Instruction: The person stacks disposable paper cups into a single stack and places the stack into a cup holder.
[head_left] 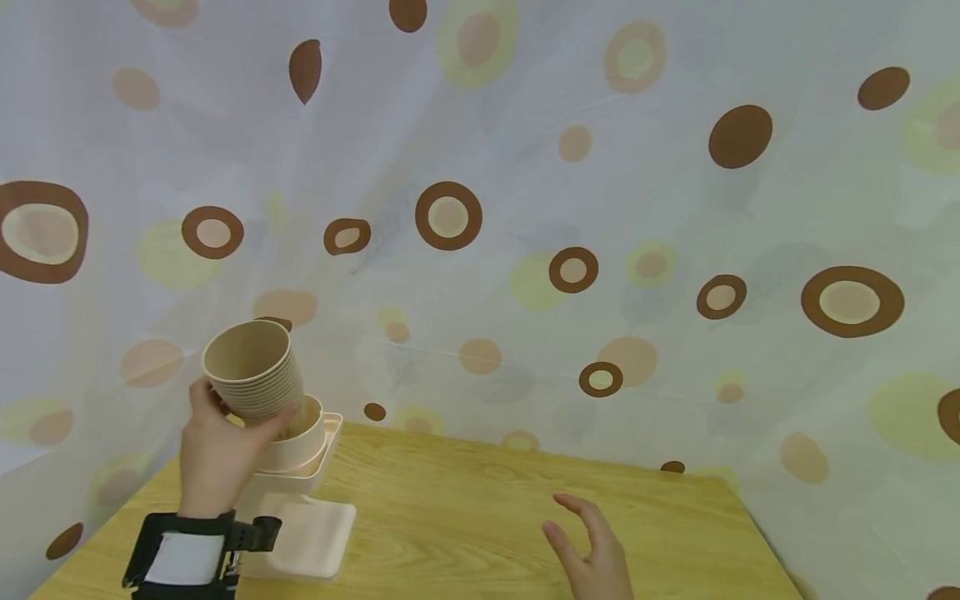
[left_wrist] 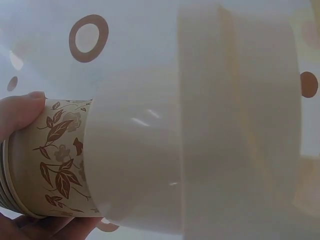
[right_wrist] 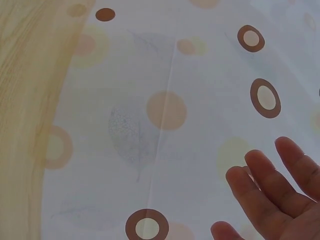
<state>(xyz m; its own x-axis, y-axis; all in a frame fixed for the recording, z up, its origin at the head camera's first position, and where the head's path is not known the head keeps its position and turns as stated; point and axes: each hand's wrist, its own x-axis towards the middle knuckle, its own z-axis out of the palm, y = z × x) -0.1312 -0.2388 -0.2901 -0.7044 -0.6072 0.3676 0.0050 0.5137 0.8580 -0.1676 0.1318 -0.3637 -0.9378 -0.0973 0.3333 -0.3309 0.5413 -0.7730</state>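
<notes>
In the head view my left hand (head_left: 213, 458) grips a stack of nested beige paper cups (head_left: 262, 383), tilted with its mouths facing up toward the camera. Thumb and fingers wrap its lower part from either side. Right behind the stack stands a round white holder (head_left: 288, 454) with an open top, partly hidden by the hand. The left wrist view shows brown leaves and flowers printed on the lowest cup (left_wrist: 62, 165), whose bottom end overlaps the smooth white holder wall. My right hand (head_left: 596, 554) hovers over the table, thumb and fingers spread, holding nothing.
Around the round holder runs a white tray-like rim (head_left: 333, 437), with a flat white plate (head_left: 322, 533) extending below it on the wood-grain table (head_left: 450, 517). A white curtain (head_left: 510, 350) with brown and yellow circles surrounds the table behind and at the sides.
</notes>
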